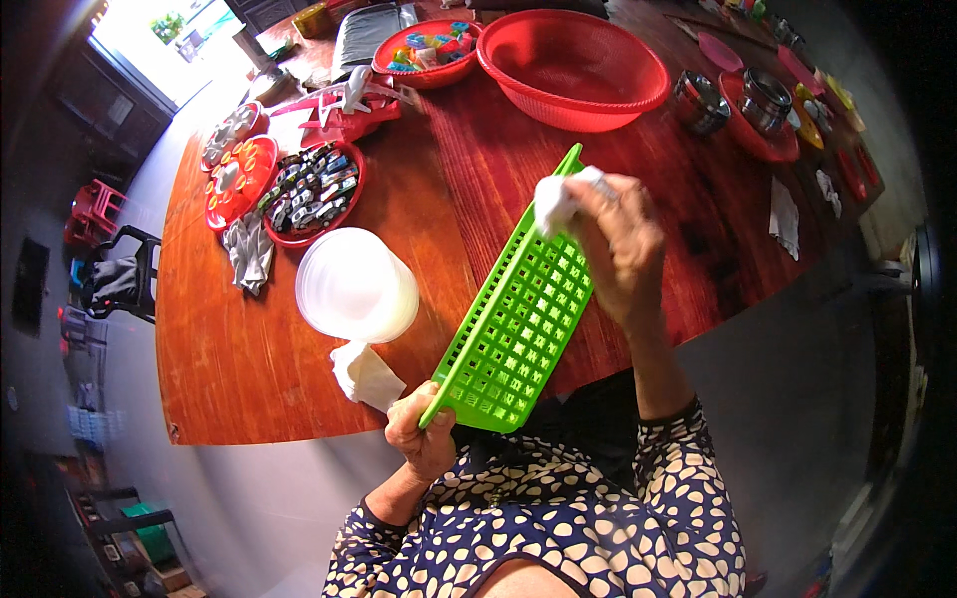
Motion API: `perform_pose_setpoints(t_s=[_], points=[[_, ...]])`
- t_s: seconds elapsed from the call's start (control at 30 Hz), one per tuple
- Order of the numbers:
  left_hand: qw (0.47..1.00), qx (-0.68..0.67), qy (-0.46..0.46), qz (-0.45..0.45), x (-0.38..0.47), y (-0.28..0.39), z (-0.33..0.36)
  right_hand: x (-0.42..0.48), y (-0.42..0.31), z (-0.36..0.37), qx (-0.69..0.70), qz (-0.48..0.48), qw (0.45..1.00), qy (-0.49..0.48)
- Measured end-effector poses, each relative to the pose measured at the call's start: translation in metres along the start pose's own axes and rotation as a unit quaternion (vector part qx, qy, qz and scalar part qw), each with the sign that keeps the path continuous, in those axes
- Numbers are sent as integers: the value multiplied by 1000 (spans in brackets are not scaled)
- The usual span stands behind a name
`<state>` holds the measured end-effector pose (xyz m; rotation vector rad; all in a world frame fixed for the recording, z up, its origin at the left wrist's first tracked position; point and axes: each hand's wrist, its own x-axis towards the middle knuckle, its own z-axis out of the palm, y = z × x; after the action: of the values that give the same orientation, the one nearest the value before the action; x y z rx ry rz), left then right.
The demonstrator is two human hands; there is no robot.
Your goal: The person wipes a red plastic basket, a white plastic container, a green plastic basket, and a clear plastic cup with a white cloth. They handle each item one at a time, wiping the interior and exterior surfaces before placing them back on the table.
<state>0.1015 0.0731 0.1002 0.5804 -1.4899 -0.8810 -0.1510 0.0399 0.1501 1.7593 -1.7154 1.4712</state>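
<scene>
A bright green plastic basket (516, 329) with square holes is tilted up over the table's near edge. My left hand (422, 433) grips its lower left corner by the rim. At the upper end, my right hand (620, 239) pinches a white cloth or tissue (555, 205) against the basket's rim; the hand is slightly blurred. Left of the basket stands a stack of round translucent plastic tubs or lids (355, 288). A folded white tissue (366, 374) lies just below that stack, close to my left hand.
The wooden table (224, 359) holds a large red plastic basin (576, 67), a red bowl of toy cars (318, 194), a red basket of colourful pieces (430, 56), grey gloves (249, 250) and a pink toy airplane (351, 105). Metal bowls (762, 101) stand at the right.
</scene>
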Motion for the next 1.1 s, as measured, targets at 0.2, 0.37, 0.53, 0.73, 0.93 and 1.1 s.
perform_pose_setpoints(t_s=[0.2, 0.37, 0.53, 0.73, 0.93, 1.1], points=[[999, -12, 7, -34, -3, 0, 3, 9, 23, 5, 109, 106, 988, 33], [999, 29, 7, -38, -6, 5, 6, -21, -27, -7, -30, -21, 999, -27], [996, 60, 19, -59, -9, 6, 7, -58, -76, -29, 139, -126, 974, -124], [987, 14, 18, -162, -11, 9, -1, -55, -39, -22, 89, -104, 990, 23], [909, -220, 80, -345, 24, 13, 10, -33, 18, -16, 46, 189, 965, 177], [827, -331, 98, -445, 28, -12, 32, -70, -37, -8, 100, -81, 992, 8]])
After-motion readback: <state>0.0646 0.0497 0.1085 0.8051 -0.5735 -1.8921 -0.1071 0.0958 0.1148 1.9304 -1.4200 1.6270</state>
